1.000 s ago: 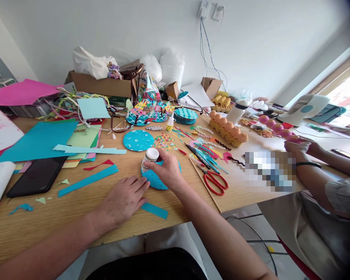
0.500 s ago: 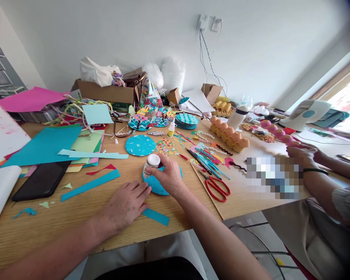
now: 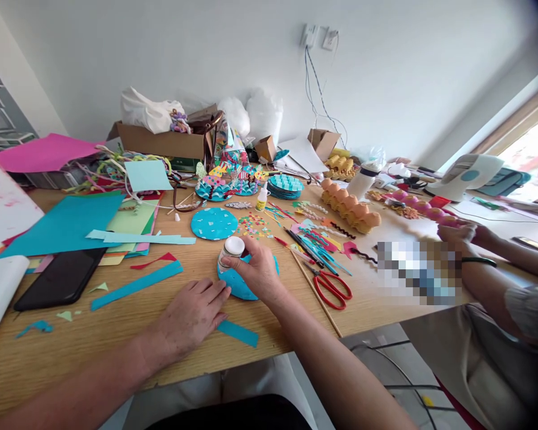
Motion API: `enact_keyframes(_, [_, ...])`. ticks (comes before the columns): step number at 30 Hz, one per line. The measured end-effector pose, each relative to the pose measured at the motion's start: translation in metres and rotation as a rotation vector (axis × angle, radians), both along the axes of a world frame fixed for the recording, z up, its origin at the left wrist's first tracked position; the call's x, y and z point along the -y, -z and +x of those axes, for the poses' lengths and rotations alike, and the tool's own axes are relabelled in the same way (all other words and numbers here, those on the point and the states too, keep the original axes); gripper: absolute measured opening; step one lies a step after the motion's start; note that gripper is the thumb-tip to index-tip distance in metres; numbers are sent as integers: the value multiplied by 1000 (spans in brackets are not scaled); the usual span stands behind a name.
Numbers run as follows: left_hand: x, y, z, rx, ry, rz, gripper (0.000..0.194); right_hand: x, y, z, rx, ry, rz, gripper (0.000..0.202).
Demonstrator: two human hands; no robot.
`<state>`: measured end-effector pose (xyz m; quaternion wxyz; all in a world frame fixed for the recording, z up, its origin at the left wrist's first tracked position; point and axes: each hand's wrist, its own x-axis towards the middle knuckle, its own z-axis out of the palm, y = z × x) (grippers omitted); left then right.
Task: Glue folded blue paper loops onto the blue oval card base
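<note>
My right hand (image 3: pixel 256 267) grips a small white-capped bottle (image 3: pixel 234 246) that is upside down or upright, I cannot tell, over a blue disc (image 3: pixel 244 288). The hand hides part of the disc. My left hand (image 3: pixel 192 315) lies flat on the wooden table, its fingertips at the disc's left edge. A blue paper strip (image 3: pixel 238 333) lies beside its thumb. Behind the bottle rests another blue disc (image 3: pixel 214 223) with pale specks. Small coloured paper bits (image 3: pixel 254 225) are scattered to its right, near a small yellow-labelled glue bottle (image 3: pixel 262 197).
Red-handled scissors (image 3: pixel 332 289) and a thin stick (image 3: pixel 316 292) lie right of my right hand. A black phone (image 3: pixel 61 279) and coloured papers (image 3: pixel 67 221) are at left. Orange egg cartons (image 3: pixel 350 209) stand behind. Another person's hands (image 3: pixel 459 235) work at right.
The whole view has shifted slightly. My hands and the bottle keep nearly the same positions over the disc.
</note>
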<state>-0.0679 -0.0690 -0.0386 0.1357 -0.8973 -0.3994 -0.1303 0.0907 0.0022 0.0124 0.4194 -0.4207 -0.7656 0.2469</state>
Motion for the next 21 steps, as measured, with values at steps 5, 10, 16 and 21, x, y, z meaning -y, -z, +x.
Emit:
enact_keyframes(5, [0,-3,0,-21,-8,-7,31,0,-1,0,-4,8,-1,18])
enact_keyframes(10, [0,-5,1,-50,-11,-17,33,1,0,1,-26,-6,-6,19])
enact_keyframes(16, [1,-3,1,-32,-17,-16,31,0,2,1,-167,-11,-66,18])
enact_keyframes(21, [1,-5,1,-5,-2,3,30,-5,12,5,-324,42,-216,25])
